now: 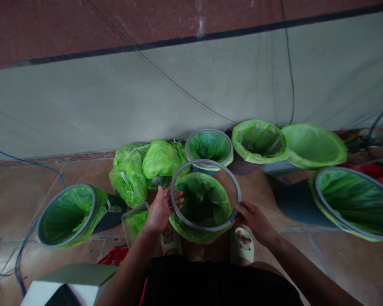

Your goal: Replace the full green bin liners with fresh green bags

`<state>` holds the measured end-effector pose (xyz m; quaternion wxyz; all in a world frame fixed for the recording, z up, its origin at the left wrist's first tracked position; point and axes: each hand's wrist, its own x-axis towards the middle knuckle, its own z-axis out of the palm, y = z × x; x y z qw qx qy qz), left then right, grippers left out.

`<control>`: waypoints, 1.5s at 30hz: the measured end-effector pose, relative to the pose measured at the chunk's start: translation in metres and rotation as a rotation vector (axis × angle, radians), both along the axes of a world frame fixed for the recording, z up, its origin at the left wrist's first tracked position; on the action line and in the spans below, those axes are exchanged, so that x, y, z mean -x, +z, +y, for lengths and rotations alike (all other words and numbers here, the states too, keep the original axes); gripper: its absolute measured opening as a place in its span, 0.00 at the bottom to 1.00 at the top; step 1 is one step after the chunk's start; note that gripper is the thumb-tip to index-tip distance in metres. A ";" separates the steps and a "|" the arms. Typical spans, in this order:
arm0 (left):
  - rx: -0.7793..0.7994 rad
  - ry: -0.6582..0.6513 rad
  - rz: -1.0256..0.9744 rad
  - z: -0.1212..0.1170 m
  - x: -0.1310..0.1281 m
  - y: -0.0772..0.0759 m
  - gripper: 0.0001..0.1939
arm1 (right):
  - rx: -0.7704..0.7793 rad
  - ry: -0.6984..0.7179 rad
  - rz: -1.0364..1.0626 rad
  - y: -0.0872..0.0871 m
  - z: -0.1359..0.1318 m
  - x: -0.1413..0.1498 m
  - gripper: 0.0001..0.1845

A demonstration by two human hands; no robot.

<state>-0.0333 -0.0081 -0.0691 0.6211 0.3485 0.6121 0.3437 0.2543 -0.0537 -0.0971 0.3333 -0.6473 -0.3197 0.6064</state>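
Note:
A grey ring-shaped bin rim (pixel 238 192) is held over a trash bin lined with a green bag (pixel 194 236), between my feet. My right hand (pixel 253 221) grips the ring at its right side, thumb and fingers closed on it. On the opposite side, my left hand (pixel 161 210) is open with fingers spread, right by the ring's left edge; whether it touches the ring is hard to tell. The bag's edge is folded out over the bin's mouth. Behind it stands another lined bin (pixel 209 146) with a grey rim fitted.
Tied green bags (pixel 161 159) lie by the wall. Lined bins stand at left (pixel 67 216), back right (pixel 260 142) and far right (pixel 354 204). A small lined container (pixel 135 221) is beside my left hand. A white box (pixel 70 284) and blue cable (pixel 22 250) are lower left.

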 end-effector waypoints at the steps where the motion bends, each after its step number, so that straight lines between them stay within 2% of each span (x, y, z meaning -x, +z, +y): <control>1: 0.009 0.011 0.025 -0.006 0.003 0.001 0.36 | 0.009 0.038 -0.036 -0.002 -0.004 0.001 0.15; 5: 0.001 0.031 0.150 -0.025 0.009 -0.014 0.24 | 0.015 0.192 -0.293 -0.014 -0.003 -0.002 0.16; 11: 0.009 0.017 0.237 -0.035 0.018 -0.042 0.17 | -0.142 0.545 -0.819 -0.033 -0.002 -0.002 0.17; 14: 0.004 -0.024 0.344 -0.037 0.023 -0.049 0.17 | -0.149 0.632 -0.995 -0.038 -0.004 0.003 0.17; 17: -0.005 -0.054 0.429 -0.038 0.027 -0.055 0.16 | -0.135 0.664 -1.047 -0.038 -0.003 0.008 0.17; 21: -0.023 -0.112 0.617 -0.037 0.026 -0.056 0.14 | -0.105 0.681 -1.046 -0.037 -0.001 0.011 0.18; 27: 0.055 -0.240 1.042 -0.035 0.018 -0.042 0.17 | -0.102 0.634 -0.993 -0.044 0.001 0.013 0.16; 31: 0.068 -0.334 1.172 -0.034 0.014 -0.034 0.18 | -0.122 0.566 -0.928 -0.053 0.000 0.010 0.14; 34: 0.067 -0.367 1.208 -0.035 0.013 -0.035 0.19 | -0.116 0.494 -0.807 -0.061 0.001 0.005 0.13; 37: 0.068 -0.321 1.196 -0.035 0.014 -0.043 0.17 | -0.047 0.380 -0.613 -0.065 0.005 0.004 0.12; 41: 0.032 -0.123 0.980 -0.023 0.020 -0.058 0.11 | 0.102 0.240 -0.392 -0.062 0.002 0.013 0.10; 43: 0.002 -0.036 0.875 -0.009 0.025 -0.063 0.09 | 0.204 0.261 -0.267 -0.057 -0.010 0.017 0.12; 45: -0.035 0.036 0.812 0.006 0.031 -0.065 0.12 | 0.311 0.388 -0.113 -0.053 -0.023 0.014 0.15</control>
